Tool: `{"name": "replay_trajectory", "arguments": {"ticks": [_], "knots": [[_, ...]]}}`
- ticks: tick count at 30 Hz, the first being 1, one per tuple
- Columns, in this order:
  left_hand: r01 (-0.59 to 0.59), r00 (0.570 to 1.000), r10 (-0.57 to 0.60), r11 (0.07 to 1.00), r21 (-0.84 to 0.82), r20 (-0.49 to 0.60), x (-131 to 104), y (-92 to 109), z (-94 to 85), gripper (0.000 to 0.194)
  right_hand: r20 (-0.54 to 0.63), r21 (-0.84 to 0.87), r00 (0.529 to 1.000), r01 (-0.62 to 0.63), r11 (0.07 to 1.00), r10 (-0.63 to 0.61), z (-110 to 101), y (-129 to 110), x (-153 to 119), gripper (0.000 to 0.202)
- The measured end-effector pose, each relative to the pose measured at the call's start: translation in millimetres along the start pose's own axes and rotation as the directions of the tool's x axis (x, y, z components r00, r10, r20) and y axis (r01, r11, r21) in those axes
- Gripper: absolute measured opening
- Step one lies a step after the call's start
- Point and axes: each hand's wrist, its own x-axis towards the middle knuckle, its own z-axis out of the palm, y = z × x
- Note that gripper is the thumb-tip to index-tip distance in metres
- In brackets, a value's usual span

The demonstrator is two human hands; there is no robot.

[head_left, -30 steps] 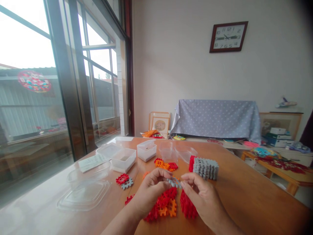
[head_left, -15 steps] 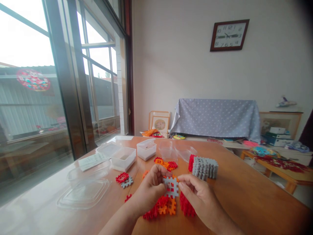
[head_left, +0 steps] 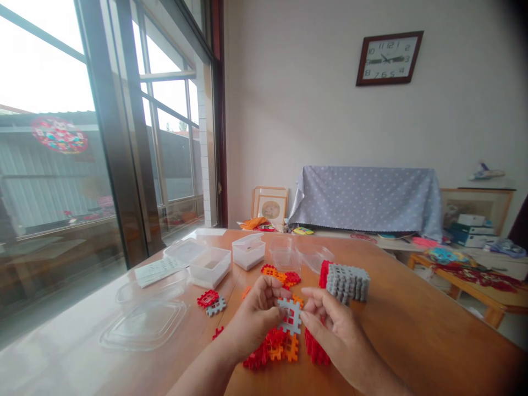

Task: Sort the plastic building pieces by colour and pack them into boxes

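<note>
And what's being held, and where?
The left hand pinches a gray toothed square by its left edge; whether the right hand touches it is unclear.

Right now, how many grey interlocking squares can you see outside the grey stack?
2: one grey square in the left hand, a second grey square on the wooden table beside a red square. More may be hidden.

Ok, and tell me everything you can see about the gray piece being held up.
The gray piece is a flat, squarish, plastic-looking frame with square teeth along its visible edges and openings through its middle, where red shows. It's held face-on to the camera, slightly tilted, above red and orange pieces. The left hand's grip pinches and partly hides its left side; the right thumb is at its right edge, contact unclear.
</note>
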Motion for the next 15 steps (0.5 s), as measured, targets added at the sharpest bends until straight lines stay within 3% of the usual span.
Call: {"name": "replay_trajectory", "arguments": {"ticks": [5, 10, 15], "knots": [[0.023, 0.999, -0.022, 0.999, -0.027, 0.048, -1.5, -2.0, 1.6, 0.044, 0.108, 0.099, 0.993, -0.053, 0.994, 0.042, 0.6, -6.0, 2.1, 0.028], [0.052, 0.996, -0.051, 0.999, -0.005, 0.066, 0.1, -4.4, 1.5, 0.027, 0.047, 0.162, 0.993, -0.114, 0.980, 0.107, 1.5, 0.6, 3.9, 0.026], [0.099, 0.990, -0.104, 0.993, -0.062, -0.093, 3.3, -5.5, -0.2, 0.030, -0.078, 0.007, 0.997, 0.003, 1.000, -0.003, 2.6, 1.4, 3.0, 0.017]]}}
